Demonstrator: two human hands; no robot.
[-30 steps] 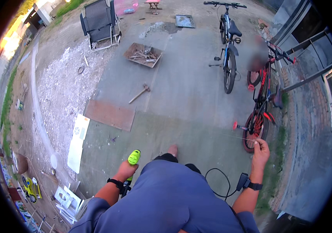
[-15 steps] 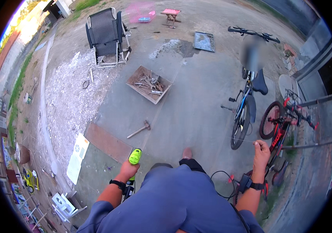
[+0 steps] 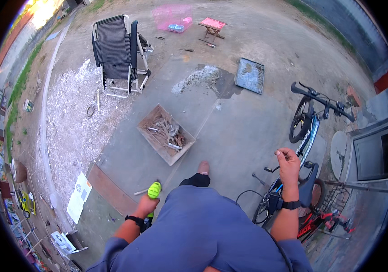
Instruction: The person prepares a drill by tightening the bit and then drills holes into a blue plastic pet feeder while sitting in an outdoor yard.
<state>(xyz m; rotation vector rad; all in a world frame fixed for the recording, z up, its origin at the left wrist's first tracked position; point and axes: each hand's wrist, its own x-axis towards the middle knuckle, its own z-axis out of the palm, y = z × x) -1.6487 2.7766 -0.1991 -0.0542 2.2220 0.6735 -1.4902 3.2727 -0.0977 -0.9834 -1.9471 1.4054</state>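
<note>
My left hand (image 3: 146, 206) is closed around the grip of a lime-green cordless drill (image 3: 154, 190), held low in front of me on the left. Below the drill, a hammer (image 3: 141, 192) lies on the concrete, its head mostly hidden by the tool. My right hand (image 3: 288, 170) is raised on the right, thumb and fingertips pinched together. The thin pale wire seen in that pinch a moment ago is barely visible now. Ahead of me stands a rusty metal box (image 3: 158, 152) with wrenches and other metal tools (image 3: 171, 133) inside.
To the right stand a blue-and-black bicycle (image 3: 311, 131) and a red-and-black bicycle (image 3: 309, 226). A folding chair (image 3: 116, 50), a pink wire cage (image 3: 169, 16), a small red-topped stool (image 3: 212, 23) and a shallow metal tray (image 3: 250, 75) are farther off. A brown board (image 3: 110, 188) lies at left.
I have stepped forward: the metal box, hammer and bicycles sit nearer to me. My right hand has risen slightly, and the wire no longer shows clearly. The drill stays in my left hand.
</note>
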